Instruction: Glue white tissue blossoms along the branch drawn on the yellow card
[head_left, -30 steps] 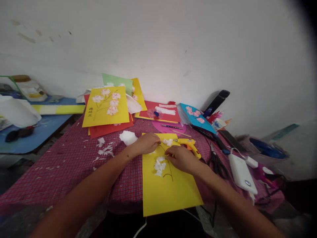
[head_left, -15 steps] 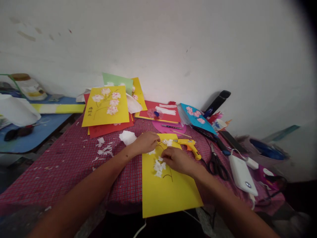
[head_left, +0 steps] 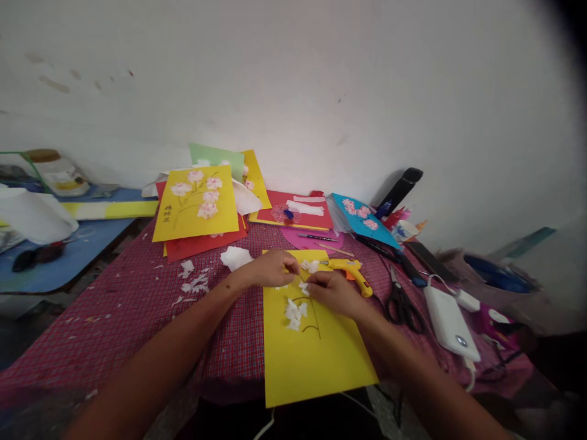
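Note:
A yellow sheet [head_left: 316, 366] with drawn brown stems lies in front of me, bearing bunched white paper petals [head_left: 294, 313] at its middle. Over the sheet's upper part, my right hand [head_left: 334, 293] pinches a small white paper piece [head_left: 303, 286] at its fingertips. My left hand [head_left: 274, 267] is closed just left of it, fingers pressed together; what they hold, if anything, is too small to make out. More white petals [head_left: 310, 266] sit near the top edge, by the nozzle of a yellow glue gun [head_left: 348, 266].
Torn paper scraps [head_left: 196, 282] and a crumpled white paper [head_left: 235, 258] lie left on the checked cloth [head_left: 123, 311]. Black scissors [head_left: 402, 305] and a white power bank [head_left: 450, 321] are at right. Finished flower cards [head_left: 197, 205] stand behind, along with a blue card [head_left: 364, 221].
My right hand has moved slightly up and right from the middle petals, and a white paper piece now shows at its fingertips. My left hand stays near the same spot. The view has shifted slightly.

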Demonstrator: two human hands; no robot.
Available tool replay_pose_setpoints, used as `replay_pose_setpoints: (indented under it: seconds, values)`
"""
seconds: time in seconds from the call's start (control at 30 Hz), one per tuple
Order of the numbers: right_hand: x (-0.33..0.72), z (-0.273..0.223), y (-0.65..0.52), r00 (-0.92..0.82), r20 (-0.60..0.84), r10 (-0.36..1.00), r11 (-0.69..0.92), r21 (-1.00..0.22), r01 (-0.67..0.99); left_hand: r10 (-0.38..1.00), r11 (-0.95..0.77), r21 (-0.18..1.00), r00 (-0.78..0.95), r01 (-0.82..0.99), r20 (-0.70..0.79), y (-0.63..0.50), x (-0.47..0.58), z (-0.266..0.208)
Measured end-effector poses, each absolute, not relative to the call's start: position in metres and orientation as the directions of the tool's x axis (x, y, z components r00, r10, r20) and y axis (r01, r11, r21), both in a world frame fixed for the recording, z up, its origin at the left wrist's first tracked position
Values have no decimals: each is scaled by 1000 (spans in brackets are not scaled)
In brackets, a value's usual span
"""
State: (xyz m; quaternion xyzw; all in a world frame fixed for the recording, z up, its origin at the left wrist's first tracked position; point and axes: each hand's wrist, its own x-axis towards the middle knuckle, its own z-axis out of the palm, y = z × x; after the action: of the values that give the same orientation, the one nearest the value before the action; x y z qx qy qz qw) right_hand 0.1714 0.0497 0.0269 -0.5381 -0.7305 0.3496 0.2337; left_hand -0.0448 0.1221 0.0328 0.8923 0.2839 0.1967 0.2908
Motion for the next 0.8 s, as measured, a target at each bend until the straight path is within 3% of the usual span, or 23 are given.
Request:
replay_pose_setpoints:
  seconds: [0.33, 0.6, 0.8]
  values:
    - [165, 21, 44, -231, -90, 969, 41, -860, 508, 507, -724, 599, 852, 342, 127, 114, -39, 37]
    - [169, 15, 43, -226, 20, 974, 139, -840, 524, 552, -688, 636, 821, 349, 146, 119, -42, 32]
    - [162, 20, 32, -223, 104, 969, 208, -829, 519, 568, -584, 750, 816, 310, 105, 120, -42, 34]
